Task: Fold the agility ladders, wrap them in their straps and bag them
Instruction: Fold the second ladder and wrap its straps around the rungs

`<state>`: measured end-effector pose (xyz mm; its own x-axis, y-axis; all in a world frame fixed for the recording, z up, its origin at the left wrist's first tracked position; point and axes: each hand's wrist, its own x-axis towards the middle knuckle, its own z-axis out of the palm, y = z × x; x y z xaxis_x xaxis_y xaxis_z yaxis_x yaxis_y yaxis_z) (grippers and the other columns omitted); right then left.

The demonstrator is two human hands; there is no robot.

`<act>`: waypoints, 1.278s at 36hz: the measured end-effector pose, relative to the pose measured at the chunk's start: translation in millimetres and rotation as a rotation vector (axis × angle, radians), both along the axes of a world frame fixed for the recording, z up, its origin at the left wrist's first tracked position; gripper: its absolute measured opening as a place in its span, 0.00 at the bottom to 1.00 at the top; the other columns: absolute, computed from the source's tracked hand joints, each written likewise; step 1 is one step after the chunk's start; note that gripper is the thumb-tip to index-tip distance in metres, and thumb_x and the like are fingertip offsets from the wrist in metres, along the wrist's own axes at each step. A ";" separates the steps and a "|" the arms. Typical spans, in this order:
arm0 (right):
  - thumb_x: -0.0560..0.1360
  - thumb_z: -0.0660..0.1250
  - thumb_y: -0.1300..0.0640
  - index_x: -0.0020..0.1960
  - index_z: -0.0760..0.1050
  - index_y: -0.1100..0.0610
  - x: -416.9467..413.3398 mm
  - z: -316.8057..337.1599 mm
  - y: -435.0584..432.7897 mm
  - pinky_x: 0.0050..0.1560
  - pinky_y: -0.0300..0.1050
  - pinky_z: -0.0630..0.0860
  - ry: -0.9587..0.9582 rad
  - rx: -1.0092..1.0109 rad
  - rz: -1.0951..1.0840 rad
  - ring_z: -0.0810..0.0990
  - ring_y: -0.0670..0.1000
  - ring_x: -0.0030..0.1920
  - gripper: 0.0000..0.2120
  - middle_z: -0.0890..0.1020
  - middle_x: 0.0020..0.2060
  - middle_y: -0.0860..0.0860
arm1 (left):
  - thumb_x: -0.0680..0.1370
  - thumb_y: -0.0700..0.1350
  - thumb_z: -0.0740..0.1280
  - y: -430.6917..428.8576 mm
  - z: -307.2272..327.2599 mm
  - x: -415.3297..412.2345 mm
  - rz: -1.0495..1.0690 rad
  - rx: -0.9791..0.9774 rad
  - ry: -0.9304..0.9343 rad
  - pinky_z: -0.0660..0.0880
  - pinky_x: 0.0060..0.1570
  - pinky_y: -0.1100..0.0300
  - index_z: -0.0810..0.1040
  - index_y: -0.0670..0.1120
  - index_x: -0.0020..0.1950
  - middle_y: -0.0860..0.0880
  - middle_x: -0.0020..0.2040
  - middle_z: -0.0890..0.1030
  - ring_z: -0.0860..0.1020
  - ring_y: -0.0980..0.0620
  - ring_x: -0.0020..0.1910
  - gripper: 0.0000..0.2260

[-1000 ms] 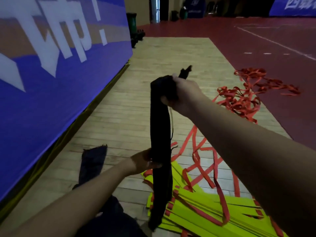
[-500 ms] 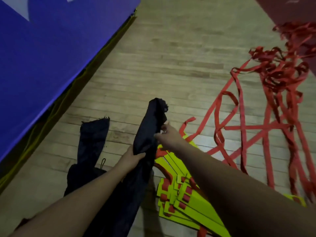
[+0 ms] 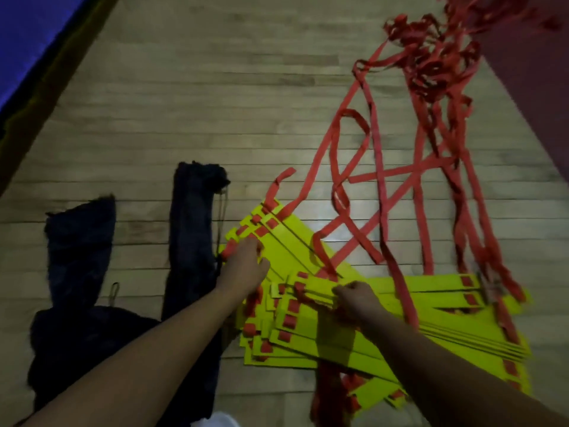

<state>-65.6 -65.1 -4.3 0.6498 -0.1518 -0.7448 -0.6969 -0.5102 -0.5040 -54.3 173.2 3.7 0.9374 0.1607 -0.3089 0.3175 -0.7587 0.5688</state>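
a: what's nearest?

b: both hands, down in the pile. the right hand (image 3: 354,300) has its fingers curled round the edge of a sheaf of yellow rungs (image 3: 431,322), closed tight like a fist. the left hand (image 3: 243,269) sits on the fanned-out rung ends, fingers bent over them. it reads as a grip, though the fingertips are hidden.

a: so which step is this?

b: folding, i'd say: gathering the rungs into one stack. they lie splayed in two fans on the wooden floor (image 3: 215,103), not squared up.

a: and the bags?

b: two lie flat just left of the pile. the narrow bag (image 3: 194,229) is right against the rung ends, and the wider bag (image 3: 80,257) is further left. neither looks filled.

a: further out?

b: the red straps (image 3: 378,180) run loose from the rungs across the boards, crossing one another, into a tangled heap (image 3: 431,50) at the far edge beside the dark red court (image 3: 538,87). a blue banner (image 3: 27,26) fills the far left corner.

a: what does the next move call for?

b: probably bringing the two fans together edge to edge, then drawing in the slack strap evenly. that tangle looks likely to snag. wrapping and bagging aren't begun yet.
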 end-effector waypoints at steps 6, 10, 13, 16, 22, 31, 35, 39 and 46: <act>0.73 0.67 0.60 0.31 0.71 0.59 -59.7 -10.0 -67.1 0.41 0.60 0.77 -0.041 -0.177 -0.275 0.80 0.60 0.34 0.13 0.78 0.28 0.61 | 0.75 0.51 0.73 -84.7 -28.3 -35.4 -0.224 -0.039 0.285 0.70 0.58 0.57 0.72 0.42 0.62 0.42 0.64 0.68 0.72 0.42 0.63 0.22; 0.78 0.67 0.57 0.56 0.77 0.70 -74.5 0.3 -81.9 0.54 0.55 0.75 0.001 -0.295 -0.467 0.80 0.68 0.56 0.15 0.82 0.53 0.69 | 0.74 0.57 0.73 -87.1 -33.2 -52.8 -0.314 0.136 0.293 0.63 0.71 0.48 0.59 0.46 0.77 0.38 0.76 0.52 0.60 0.36 0.74 0.38; 0.79 0.65 0.54 0.59 0.78 0.72 -88.0 -3.1 -88.6 0.56 0.56 0.75 0.118 -0.243 -0.603 0.79 0.68 0.58 0.20 0.81 0.56 0.69 | 0.73 0.61 0.73 -82.7 -35.1 -54.8 -0.513 0.289 0.324 0.62 0.72 0.46 0.51 0.49 0.81 0.38 0.78 0.49 0.54 0.36 0.77 0.45; 0.74 0.66 0.47 0.56 0.80 0.67 -104.2 -23.8 -93.7 0.59 0.61 0.79 0.162 -0.055 -0.696 0.81 0.64 0.54 0.24 0.82 0.49 0.63 | 0.72 0.63 0.73 -81.5 -33.3 -52.7 -0.552 0.348 0.308 0.62 0.72 0.48 0.50 0.48 0.81 0.37 0.78 0.52 0.55 0.37 0.76 0.47; 0.75 0.74 0.56 0.43 0.75 0.61 -106.8 -32.9 -91.7 0.38 0.51 0.76 0.247 0.216 -1.105 0.76 0.59 0.41 0.10 0.76 0.40 0.59 | 0.70 0.63 0.74 -84.8 -28.0 -59.0 -0.538 0.306 0.319 0.66 0.70 0.49 0.52 0.48 0.80 0.38 0.74 0.53 0.59 0.38 0.74 0.48; 0.82 0.64 0.61 0.58 0.74 0.64 -109.8 -39.3 -115.3 0.24 0.50 0.78 0.183 0.316 -1.197 0.78 0.58 0.37 0.07 0.77 0.41 0.62 | 0.72 0.56 0.76 -98.1 -14.4 -78.9 -0.383 -0.040 0.346 0.67 0.70 0.54 0.62 0.51 0.76 0.43 0.70 0.54 0.64 0.41 0.72 0.37; 0.79 0.64 0.62 0.54 0.76 0.65 -104.2 -13.2 -124.4 0.35 0.51 0.78 0.078 0.273 -1.153 0.80 0.59 0.41 0.07 0.79 0.43 0.61 | 0.75 0.57 0.73 -101.4 4.7 -72.1 -0.376 -0.076 0.450 0.73 0.53 0.58 0.72 0.52 0.65 0.40 0.63 0.70 0.75 0.43 0.60 0.22; 0.75 0.60 0.68 0.41 0.73 0.64 -81.4 31.4 -127.6 0.34 0.50 0.73 -0.053 0.233 -1.102 0.76 0.58 0.38 0.06 0.74 0.38 0.61 | 0.81 0.48 0.67 -93.5 37.2 -57.6 -0.387 -0.070 0.394 0.70 0.36 0.59 0.77 0.51 0.51 0.42 0.49 0.82 0.78 0.49 0.41 0.02; 0.80 0.62 0.66 0.49 0.74 0.63 -24.0 168.5 -114.2 0.24 0.39 0.72 -0.303 0.329 -0.810 0.79 0.58 0.36 0.03 0.76 0.37 0.58 | 0.82 0.45 0.66 -78.3 128.1 -39.3 -0.171 -0.360 0.536 0.74 0.38 0.57 0.79 0.43 0.50 0.46 0.42 0.74 0.71 0.50 0.35 0.07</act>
<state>-89.6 -179.3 164.2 0.6116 -0.4561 -0.6464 -0.5931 0.2764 -0.7562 -93.6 94.9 131.8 0.6425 -0.1765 -0.7457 0.5190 -0.6156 0.5930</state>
